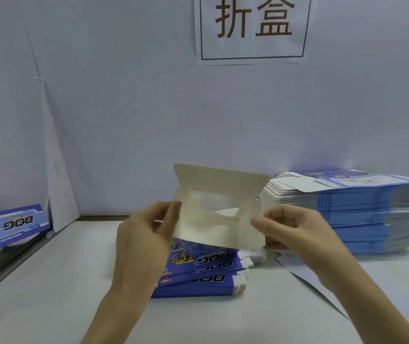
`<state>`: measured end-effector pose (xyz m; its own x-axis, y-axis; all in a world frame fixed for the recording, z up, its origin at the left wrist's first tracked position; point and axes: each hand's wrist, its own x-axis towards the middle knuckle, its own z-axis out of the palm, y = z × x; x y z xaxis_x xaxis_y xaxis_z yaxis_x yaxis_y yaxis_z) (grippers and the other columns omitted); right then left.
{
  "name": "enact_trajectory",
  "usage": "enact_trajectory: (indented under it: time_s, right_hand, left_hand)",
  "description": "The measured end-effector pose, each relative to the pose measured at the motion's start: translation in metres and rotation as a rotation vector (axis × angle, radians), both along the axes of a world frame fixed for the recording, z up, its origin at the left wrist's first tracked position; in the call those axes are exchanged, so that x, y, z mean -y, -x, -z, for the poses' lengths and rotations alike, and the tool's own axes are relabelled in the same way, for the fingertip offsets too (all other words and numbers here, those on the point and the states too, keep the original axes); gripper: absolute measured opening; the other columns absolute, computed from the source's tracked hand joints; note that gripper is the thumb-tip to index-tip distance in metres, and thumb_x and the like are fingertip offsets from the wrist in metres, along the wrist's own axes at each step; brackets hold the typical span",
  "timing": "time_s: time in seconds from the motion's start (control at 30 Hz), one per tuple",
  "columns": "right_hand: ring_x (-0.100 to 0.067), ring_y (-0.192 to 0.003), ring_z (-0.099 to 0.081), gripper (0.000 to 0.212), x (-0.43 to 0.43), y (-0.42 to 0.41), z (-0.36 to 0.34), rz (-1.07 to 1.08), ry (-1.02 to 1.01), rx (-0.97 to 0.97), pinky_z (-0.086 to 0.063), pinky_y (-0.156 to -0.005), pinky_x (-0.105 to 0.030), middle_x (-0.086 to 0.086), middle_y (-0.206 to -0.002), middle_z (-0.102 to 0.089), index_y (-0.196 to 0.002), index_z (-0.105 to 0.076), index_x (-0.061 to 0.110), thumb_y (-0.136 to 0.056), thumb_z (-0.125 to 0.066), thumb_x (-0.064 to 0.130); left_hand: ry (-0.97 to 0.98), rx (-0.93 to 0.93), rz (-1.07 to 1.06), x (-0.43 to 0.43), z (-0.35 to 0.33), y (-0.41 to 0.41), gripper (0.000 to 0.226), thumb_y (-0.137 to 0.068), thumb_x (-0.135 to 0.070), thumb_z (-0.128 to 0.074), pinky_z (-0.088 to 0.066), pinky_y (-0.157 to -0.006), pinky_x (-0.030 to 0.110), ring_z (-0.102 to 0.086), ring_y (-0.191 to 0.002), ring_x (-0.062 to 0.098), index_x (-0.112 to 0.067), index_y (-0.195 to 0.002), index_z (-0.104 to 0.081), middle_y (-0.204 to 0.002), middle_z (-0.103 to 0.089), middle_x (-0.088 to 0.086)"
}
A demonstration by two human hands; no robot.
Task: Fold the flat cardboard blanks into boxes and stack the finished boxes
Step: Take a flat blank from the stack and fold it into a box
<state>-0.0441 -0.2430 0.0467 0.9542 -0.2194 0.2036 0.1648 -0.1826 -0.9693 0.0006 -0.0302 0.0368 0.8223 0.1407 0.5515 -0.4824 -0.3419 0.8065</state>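
Head view: we hold a half-opened box (213, 219) above the desk (49, 306). Its long axis runs left to right, its white inside faces us, and its top flap stands upward. Our left hand (146, 234) pinches the box's left end. Our right hand (295, 229) pinches its right end flap, fingers curled. Directly below the box lies a small fanned pile of blue blanks (198, 274). Right of the box stands a tall stack of blanks (362, 212), and far to its left sits a blue box (16, 223).
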Motion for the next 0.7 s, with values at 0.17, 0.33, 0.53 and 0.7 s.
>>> enact_trajectory:
  time_s: [0.17,0.33,0.53,0.7]
  right_hand:
    - [-0.004,-0.049,-0.059,0.026,0.008,0.002,-0.006,-0.001,-0.156,0.080,-0.055,-0.054,-0.018,0.007,-0.052,-0.062,-0.074,-0.078,0.012,-0.061,-0.076,0.035]
    - [-0.014,-0.043,-0.059,0.021,0.009,-0.015,0.011,-0.143,-0.625,-0.231,-0.049,-0.039,-0.020,-0.007,-0.060,-0.067,-0.079,-0.068,0.004,-0.064,-0.071,0.018]
    - [-0.015,-0.047,-0.063,0.018,-0.002,-0.027,0.027,-0.327,-0.763,-0.234,-0.051,-0.041,-0.022,-0.012,-0.078,-0.073,-0.070,-0.078,0.012,-0.059,-0.079,0.026]
    - [-0.012,-0.039,-0.053,0.014,0.004,-0.029,0.030,-0.340,-0.928,-0.337,-0.041,-0.034,-0.018,-0.010,-0.071,-0.071,-0.063,-0.075,0.006,-0.063,-0.074,0.020]
  left_hand:
    - [0.232,-0.095,0.166,-0.011,-0.010,-0.005,0.013,-0.085,-0.030,-0.067,-0.051,-0.052,0.016,-0.067,-0.052,0.011,-0.034,-0.076,-0.075,-0.069,-0.073,-0.009]
    - [0.688,-0.512,0.440,-0.012,-0.003,-0.019,0.019,-0.078,-0.023,-0.065,-0.052,-0.045,0.016,-0.067,-0.053,0.011,-0.006,-0.084,-0.071,-0.071,-0.073,0.007]
    - [0.732,-0.496,0.431,-0.029,0.001,-0.033,0.017,-0.079,-0.024,-0.067,-0.053,-0.046,0.019,-0.066,-0.055,0.012,-0.009,-0.087,-0.071,-0.072,-0.072,0.005]
    - [0.543,-0.375,0.399,-0.012,0.012,-0.031,0.018,-0.084,-0.025,-0.062,-0.054,-0.048,0.020,-0.062,-0.051,0.012,-0.012,-0.082,-0.074,-0.065,-0.070,0.002]
